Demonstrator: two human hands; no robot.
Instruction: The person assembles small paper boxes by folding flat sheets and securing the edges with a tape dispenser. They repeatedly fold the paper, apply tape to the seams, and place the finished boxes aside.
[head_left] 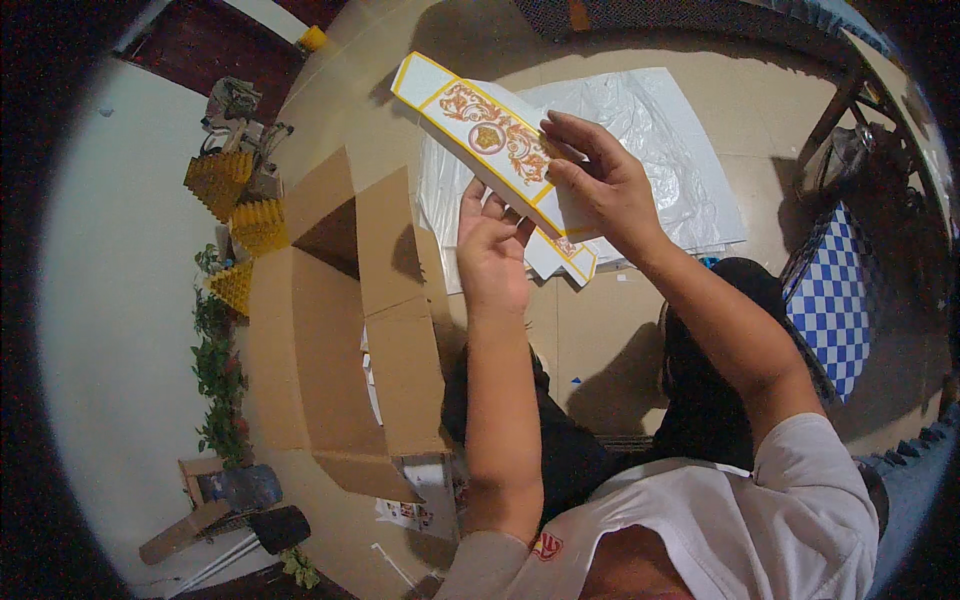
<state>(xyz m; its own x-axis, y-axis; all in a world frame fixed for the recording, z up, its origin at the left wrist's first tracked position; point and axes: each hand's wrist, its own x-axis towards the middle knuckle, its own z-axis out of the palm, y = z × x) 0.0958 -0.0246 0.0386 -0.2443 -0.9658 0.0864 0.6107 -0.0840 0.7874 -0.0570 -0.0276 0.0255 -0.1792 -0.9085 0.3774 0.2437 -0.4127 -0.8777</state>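
Raised before me at a slant is a long, narrow white carton (487, 135) with yellow edges and a reddish-gold scroll pattern around a round emblem. My left hand (494, 250) supports it from below, its fingers curled against the carton's underside. Thumb and fingers of my right hand (608, 185) grip the near end from above, covering part of it. Under that end, a smaller piece of patterned white card (572, 255) with yellow edges sticks out; whether it belongs to the same carton I cannot tell.
White sheets under crinkled clear plastic (680, 180) lie on the tiled floor beyond my hands. To the left stands an open cardboard box (400, 290) with white pieces inside. A blue-and-white checkered item (832, 300) is at the right, near a dark-framed table (845, 110). Yellow stacks (218, 185) line the wall.
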